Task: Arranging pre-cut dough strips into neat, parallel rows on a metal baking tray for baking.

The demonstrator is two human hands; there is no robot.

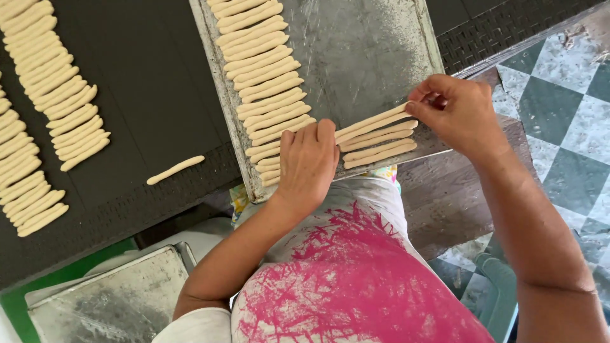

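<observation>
A worn metal baking tray (362,51) lies in front of me with a column of pale dough sticks (264,70) along its left side. At its near edge a second row has several dough sticks (378,143). My left hand (308,162) rests palm down on the left ends of these sticks. My right hand (454,111) pinches the right end of the topmost stick (375,121) between thumb and fingers.
More dough sticks (54,76) lie in rows on the black mat (152,95) at the left, with a single stick (176,169) apart. Another metal tray (111,298) sits lower left. Checkered floor (559,108) is at the right.
</observation>
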